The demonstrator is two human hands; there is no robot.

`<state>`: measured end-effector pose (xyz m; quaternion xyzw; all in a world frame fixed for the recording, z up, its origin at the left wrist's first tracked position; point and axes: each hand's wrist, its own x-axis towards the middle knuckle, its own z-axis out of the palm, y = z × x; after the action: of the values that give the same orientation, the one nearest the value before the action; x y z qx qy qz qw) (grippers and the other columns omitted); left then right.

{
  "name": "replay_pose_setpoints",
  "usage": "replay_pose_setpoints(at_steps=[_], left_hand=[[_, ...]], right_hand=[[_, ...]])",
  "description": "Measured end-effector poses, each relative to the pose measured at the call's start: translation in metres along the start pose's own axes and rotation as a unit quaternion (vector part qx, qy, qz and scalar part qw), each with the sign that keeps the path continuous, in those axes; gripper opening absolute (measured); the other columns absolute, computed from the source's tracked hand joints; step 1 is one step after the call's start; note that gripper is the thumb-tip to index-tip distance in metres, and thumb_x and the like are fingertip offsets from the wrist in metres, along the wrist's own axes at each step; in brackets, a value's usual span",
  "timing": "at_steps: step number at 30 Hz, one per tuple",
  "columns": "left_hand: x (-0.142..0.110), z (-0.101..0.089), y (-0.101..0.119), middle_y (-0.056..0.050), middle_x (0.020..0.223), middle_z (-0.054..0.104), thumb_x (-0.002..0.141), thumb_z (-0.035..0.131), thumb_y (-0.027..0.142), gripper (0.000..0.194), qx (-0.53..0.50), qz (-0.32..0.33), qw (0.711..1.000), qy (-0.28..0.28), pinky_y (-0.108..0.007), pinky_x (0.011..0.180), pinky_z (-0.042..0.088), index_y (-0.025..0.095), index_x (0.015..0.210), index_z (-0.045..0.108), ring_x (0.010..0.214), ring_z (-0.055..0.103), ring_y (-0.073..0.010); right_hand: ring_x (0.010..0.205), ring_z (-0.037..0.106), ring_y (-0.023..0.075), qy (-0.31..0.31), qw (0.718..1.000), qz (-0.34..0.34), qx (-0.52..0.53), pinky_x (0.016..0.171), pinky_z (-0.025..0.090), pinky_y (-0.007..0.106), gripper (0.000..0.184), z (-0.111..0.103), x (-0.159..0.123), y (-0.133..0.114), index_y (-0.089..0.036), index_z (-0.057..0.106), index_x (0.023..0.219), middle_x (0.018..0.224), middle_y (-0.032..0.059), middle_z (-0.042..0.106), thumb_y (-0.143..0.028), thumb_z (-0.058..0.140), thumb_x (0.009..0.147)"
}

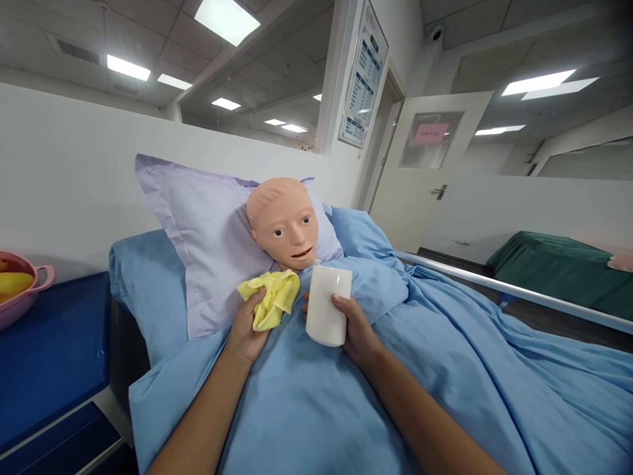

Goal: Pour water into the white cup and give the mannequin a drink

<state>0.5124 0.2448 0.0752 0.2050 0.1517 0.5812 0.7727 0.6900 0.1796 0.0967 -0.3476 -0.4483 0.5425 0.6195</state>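
A training manikin lies in bed with its head on a lilac pillow, covered to the neck by a blue blanket. My left hand grips a crumpled yellow cloth just below the manikin's chin, on its left side in view. My right hand is wrapped round a white cup, held upright close under the manikin's mouth. What is inside the cup is hidden.
A blue bedside cabinet stands at the left with a pink bowl of yellow fruit on it. A metal bed rail runs along the far side. Beyond it stands a green-covered bed and a white door.
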Motion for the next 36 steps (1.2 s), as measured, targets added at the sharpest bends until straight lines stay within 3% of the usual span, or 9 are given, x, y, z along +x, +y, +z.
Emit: replay_pose_setpoints(at_steps=[11, 16, 29, 36], left_hand=[[-0.0006, -0.0034, -0.0014, -0.011, 0.106, 0.078, 0.085, 0.069, 0.013, 0.027, 0.015, 0.009, 1.0, -0.003, -0.037, 0.104, 0.056, 0.011, 0.112, 0.068, 0.103, 0.075, -0.0254], [-0.0013, -0.0022, -0.0008, -0.011, 0.108, 0.078, 0.087, 0.067, 0.014, 0.031, 0.025, 0.007, 1.0, -0.005, -0.036, 0.105, 0.056, 0.011, 0.117, 0.066, 0.106, 0.074, -0.0249], [-0.0005, -0.0052, -0.0022, -0.011, 0.115, 0.077, 0.084, 0.07, 0.015, 0.037, 0.025, 0.008, 0.999, -0.021, -0.04, 0.11, 0.052, 0.013, 0.12, 0.064, 0.112, 0.072, -0.0273], [-0.0013, -0.0044, -0.0012, -0.012, 0.112, 0.077, 0.086, 0.068, 0.015, 0.031, 0.035, 0.008, 0.999, -0.011, -0.04, 0.108, 0.053, 0.011, 0.117, 0.065, 0.108, 0.073, -0.0268]], right_hand=[[0.073, 0.069, 0.024, -0.003, 1.0, -0.021, -0.002, 0.061, 0.056, 0.032, 0.052, 0.0, 0.0001, 0.0017, -0.017, 0.071, 0.101, 0.088, 0.0105, 0.076, -0.058, 0.079, 0.07], [0.079, 0.069, 0.0248, -0.012, 0.999, -0.038, 0.001, 0.066, 0.057, 0.033, 0.054, 0.0012, -0.0012, 0.0027, -0.019, 0.067, 0.109, 0.091, 0.0087, 0.075, -0.054, 0.081, 0.07], [0.074, 0.067, 0.0241, -0.008, 0.998, -0.057, -0.021, 0.063, 0.055, 0.033, 0.05, 0.001, -0.0019, 0.0047, -0.018, 0.069, 0.102, 0.087, 0.009, 0.074, -0.056, 0.079, 0.071], [0.076, 0.068, 0.0244, -0.007, 0.998, -0.062, -0.031, 0.065, 0.056, 0.033, 0.05, 0.0006, -0.0016, 0.0065, -0.019, 0.07, 0.104, 0.089, 0.0087, 0.074, -0.055, 0.08, 0.07]])
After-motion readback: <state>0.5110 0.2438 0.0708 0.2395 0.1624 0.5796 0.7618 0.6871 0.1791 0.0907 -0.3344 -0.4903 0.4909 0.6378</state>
